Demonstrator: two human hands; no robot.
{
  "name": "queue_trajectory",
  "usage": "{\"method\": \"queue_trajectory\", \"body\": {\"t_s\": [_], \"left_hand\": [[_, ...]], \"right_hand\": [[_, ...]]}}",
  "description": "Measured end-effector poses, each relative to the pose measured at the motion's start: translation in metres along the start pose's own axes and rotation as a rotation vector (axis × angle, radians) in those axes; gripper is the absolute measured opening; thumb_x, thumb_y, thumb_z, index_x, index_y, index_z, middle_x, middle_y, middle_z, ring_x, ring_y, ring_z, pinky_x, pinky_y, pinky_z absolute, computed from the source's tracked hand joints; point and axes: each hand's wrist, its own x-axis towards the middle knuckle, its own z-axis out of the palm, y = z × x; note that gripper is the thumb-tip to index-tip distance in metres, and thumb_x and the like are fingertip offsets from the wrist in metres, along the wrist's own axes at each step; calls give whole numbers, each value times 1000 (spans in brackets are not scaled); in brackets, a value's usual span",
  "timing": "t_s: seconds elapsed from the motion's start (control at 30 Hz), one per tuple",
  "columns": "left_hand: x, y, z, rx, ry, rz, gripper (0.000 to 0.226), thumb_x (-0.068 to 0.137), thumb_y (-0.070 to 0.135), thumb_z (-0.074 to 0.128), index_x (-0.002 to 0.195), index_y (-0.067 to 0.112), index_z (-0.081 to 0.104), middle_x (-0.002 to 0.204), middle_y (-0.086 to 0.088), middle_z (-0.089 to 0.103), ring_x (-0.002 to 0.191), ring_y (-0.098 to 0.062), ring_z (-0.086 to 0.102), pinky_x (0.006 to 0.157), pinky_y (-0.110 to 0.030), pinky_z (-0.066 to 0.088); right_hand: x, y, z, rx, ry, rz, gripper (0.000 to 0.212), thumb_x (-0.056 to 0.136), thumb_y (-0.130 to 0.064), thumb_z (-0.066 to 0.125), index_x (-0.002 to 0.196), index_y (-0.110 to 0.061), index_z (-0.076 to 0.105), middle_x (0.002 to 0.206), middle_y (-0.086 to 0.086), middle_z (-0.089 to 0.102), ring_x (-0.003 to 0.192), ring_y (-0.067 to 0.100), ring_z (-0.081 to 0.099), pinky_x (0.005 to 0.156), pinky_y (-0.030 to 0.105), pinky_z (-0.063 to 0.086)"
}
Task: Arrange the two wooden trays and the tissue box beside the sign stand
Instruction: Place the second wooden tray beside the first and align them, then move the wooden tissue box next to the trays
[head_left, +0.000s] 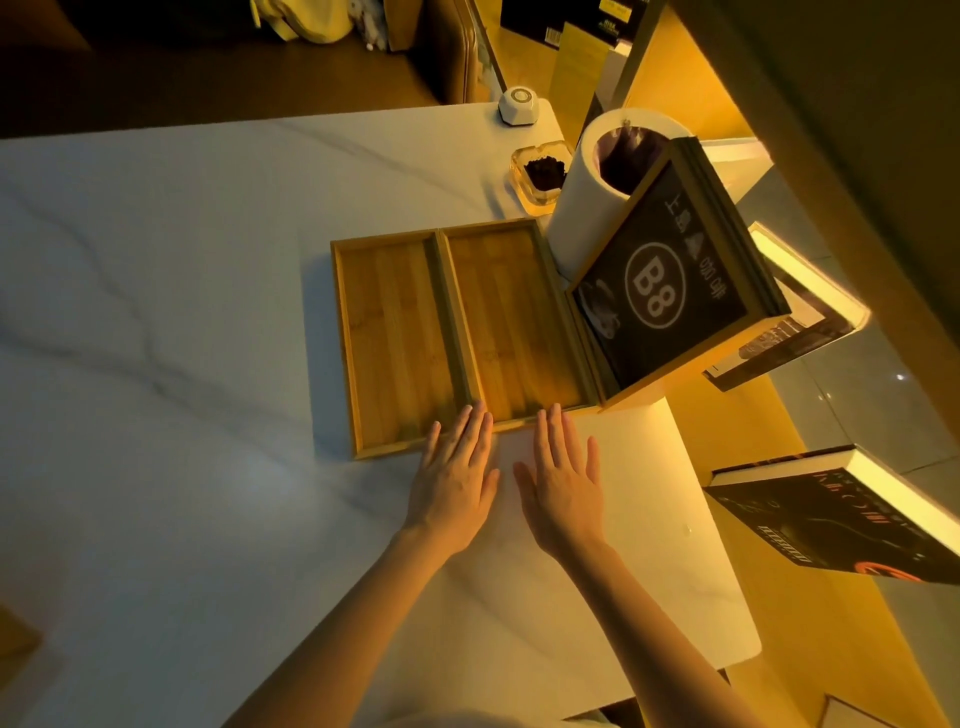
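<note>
Two flat rectangular bamboo trays, left tray (395, 343) and right tray (511, 317), sit side by side, long rims touching, on the white marble table (156, 312). The right tray abuts the wood-framed B8 sign (670, 280). Left hand (457, 478) and right hand (563, 483) lie flat, fingers extended, holding nothing, fingertips at the trays' near rims.

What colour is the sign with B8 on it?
The sign stand has a black face with white lettering and a light wooden frame, seen in the head view.
</note>
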Motion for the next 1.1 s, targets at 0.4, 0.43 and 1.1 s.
{"method": "queue_trajectory", "body": {"t_s": [0.4,0.43,1.1], "left_hand": [[1,4,-30,-167,-120,11,52,95,36,22,140,16,9,154,-5,13,140,-25,18,113,-39,19],[-2,1,-37,-246,-80,-11,47,95,34,25,138,16,20,150,-7,28,134,-26,33,108,-37,31],[-191,-191,-168,-466,599,-541,27,91,19,42,87,1,63,82,-19,70,77,-32,63,75,-46,51]], "right_hand": [[10,-31,-49,140,-108,1,45,95,-37,37,131,-12,43,141,11,45,131,29,39,108,42,35],[12,-39,-57,172,-103,-23,39,94,-34,39,123,-11,50,129,12,56,118,28,52,99,41,46],[-31,-293,-78,134,-15,-673,33,95,-27,36,92,-6,61,87,13,68,77,29,62,67,35,47]]}}
